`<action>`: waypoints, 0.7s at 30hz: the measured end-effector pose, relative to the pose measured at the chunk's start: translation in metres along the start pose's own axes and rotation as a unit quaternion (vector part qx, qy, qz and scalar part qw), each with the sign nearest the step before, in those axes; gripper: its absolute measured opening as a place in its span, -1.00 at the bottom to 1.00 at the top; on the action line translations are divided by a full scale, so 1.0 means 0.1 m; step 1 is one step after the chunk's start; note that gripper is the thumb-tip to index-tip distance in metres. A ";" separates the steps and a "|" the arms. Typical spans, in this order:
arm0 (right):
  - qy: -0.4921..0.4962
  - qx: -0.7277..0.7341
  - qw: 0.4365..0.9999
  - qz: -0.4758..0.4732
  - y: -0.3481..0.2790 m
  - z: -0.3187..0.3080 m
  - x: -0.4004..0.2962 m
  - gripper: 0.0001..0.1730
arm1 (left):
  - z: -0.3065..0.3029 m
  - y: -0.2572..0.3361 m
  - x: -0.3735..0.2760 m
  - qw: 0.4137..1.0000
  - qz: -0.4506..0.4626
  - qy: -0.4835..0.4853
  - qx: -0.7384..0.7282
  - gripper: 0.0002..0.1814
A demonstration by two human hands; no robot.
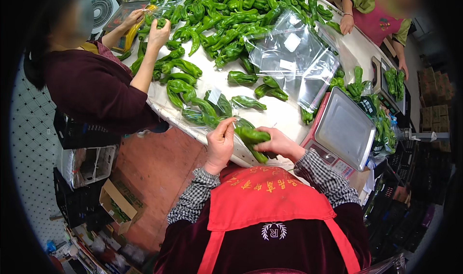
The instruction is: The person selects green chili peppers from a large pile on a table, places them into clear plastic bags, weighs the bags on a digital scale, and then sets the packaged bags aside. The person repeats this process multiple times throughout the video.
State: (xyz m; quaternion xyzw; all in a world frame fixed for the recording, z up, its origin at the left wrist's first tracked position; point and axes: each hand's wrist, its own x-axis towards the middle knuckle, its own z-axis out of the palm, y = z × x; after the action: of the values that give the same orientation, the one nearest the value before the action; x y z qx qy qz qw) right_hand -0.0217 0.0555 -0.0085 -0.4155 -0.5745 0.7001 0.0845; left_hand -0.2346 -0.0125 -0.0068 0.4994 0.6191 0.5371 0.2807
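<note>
My left hand pinches the edge of a clear plastic bag between thumb and fingertips. The bag spreads over the table's near edge, and a few green peppers show in or under its film; which of the two I cannot tell. At the bag's edge, my right hand grips long green peppers, their ends pointing toward my left hand. Just beyond my hands a single pepper lies on the white tabletop. A stack of clear bags with white labels rests further back.
A big heap of green peppers covers the far table. To my right stands a red scale with a metal pan, bagged peppers behind it. One co-worker handles peppers at left; another person stands far right beside a second scale.
</note>
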 end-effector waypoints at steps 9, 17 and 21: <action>0.009 0.294 0.956 0.018 0.00 0.32 0.61 -0.45 | -0.01 0.14 -0.03 0.995 0.078 0.029 0.049 -0.75; -0.086 0.440 0.886 0.118 -0.04 0.32 0.76 -0.49 | -0.07 0.18 0.02 0.980 0.183 -0.068 0.037 -0.70; -0.022 0.327 0.933 0.146 0.43 0.26 1.08 -0.61 | -0.05 0.20 -0.02 0.979 0.189 -0.067 0.038 -0.70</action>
State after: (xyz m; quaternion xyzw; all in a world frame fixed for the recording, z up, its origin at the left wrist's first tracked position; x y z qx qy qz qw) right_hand -0.0931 0.0870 -0.0992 -0.4288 -0.2483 0.8628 0.1001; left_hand -0.2321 -0.0183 0.0132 0.6526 0.5133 0.5219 0.1956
